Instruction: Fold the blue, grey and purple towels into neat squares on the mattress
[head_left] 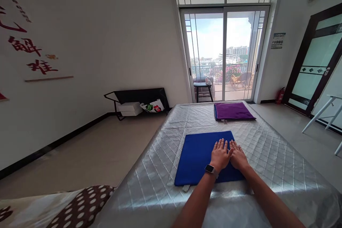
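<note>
A flat blue cloth piece (pixel 197 156) lies on the silver quilted bed surface (pixel 155 171), a small white tag poking out at its near edge. My left hand (pixel 221 155), with a watch on the wrist, rests palm down on the right part of the blue cloth. Beside it my right hand (pixel 237 155) lies palm down near the cloth's right edge. Both hands have their fingers stretched out, and the thumbs meet or nearly meet. Farther back on the bed is a folded purple cloth (pixel 235 111).
Brown polka-dot fabric (pixel 82 206) lies at the lower left. By the left wall stands a black rack (pixel 141 96) with white boxes (pixel 129 108) and a bag. Sliding glass doors (pixel 224 57) are behind the bed. A white stool (pixel 324 114) stands at the right.
</note>
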The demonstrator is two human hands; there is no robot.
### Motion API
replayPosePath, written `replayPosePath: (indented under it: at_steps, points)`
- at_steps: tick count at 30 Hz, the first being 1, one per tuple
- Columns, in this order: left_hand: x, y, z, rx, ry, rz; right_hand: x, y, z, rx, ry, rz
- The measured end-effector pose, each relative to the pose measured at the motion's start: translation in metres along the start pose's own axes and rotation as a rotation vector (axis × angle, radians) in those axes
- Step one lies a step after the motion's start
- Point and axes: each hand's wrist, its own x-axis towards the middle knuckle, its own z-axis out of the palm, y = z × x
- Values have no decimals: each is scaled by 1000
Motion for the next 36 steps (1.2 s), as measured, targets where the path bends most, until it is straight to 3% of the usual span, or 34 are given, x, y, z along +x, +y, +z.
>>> replayPosePath:
  at_steps: [2, 4, 12, 17, 24, 29, 33, 36]
  points:
    - [6, 2, 6, 1, -9, -31, 0, -1, -2, -2, -1, 6]
    - [0, -11, 7, 11, -17, -94, 0, -3, -5, 15, -4, 18]
    - [-75, -128, -15, 91, -22, -424, -2, -6, -6, 45, -14, 34]
    - [-91, -154, -18, 115, -13, -531, 18, -4, -11, -7, -47, 28]
    - [-93, -160, -6, 161, 62, -536, 72, -2, -28, 20, -22, -13]
    - [-85, -158, -21, 231, 41, -534, 83, 4, -17, 42, -21, -4]
    - [-36, -112, -31, 162, -5, -339, 85, 7, -6, 48, 0, -7]
    - [11, -65, -22, 107, -37, -151, 87, 11, 1, 46, 33, -27]
